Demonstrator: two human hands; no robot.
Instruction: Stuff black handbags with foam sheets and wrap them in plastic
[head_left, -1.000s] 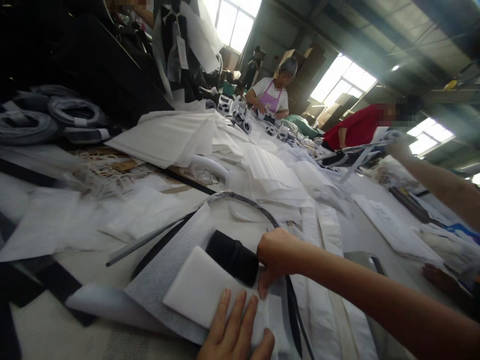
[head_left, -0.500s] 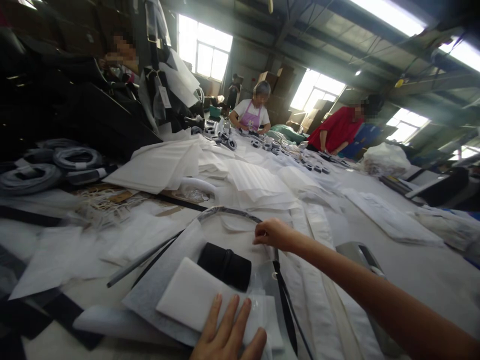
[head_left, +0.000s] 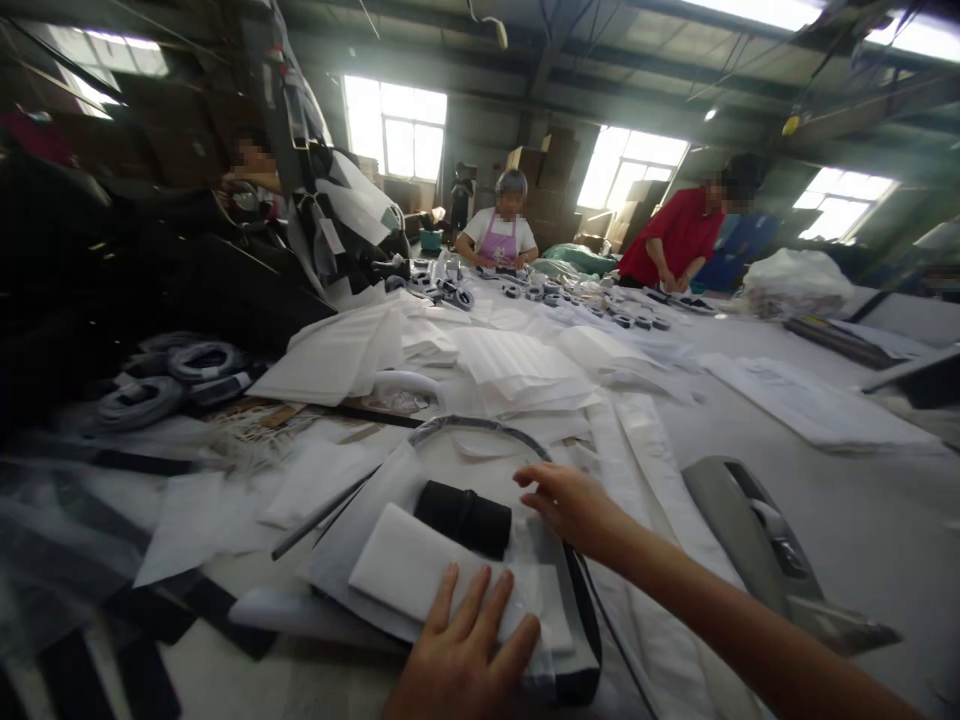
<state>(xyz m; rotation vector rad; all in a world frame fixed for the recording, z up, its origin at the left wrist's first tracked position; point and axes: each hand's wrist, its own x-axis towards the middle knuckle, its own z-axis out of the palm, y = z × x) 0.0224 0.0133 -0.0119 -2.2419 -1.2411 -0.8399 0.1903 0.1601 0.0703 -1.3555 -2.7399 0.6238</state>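
Observation:
My left hand [head_left: 461, 655] lies flat, fingers spread, on a white foam pad [head_left: 409, 570] wrapped in clear film at the near table edge. Just beyond the pad lies a black rolled cylinder [head_left: 463, 518]. My right hand [head_left: 570, 503] hovers right of that roll with fingers loosely spread, holding nothing, close to a thin black strap [head_left: 589, 600] that runs toward me. A dark curved hoop [head_left: 480, 428] arcs behind the roll. A grey rod [head_left: 322, 515] lies to the left.
Stacks of white sheets [head_left: 517, 365] cover the long table [head_left: 862, 500]. Grey coiled rings [head_left: 172, 375] sit at left, a grey moulded part [head_left: 757, 535] at right. Two people [head_left: 499, 232] [head_left: 679, 245] work at the far end, another [head_left: 251, 175] at the far left.
My right hand let go of the black roll, reached out to the hoop, then drew back beside the roll. My view lifted. A co-worker's arm at right left the view.

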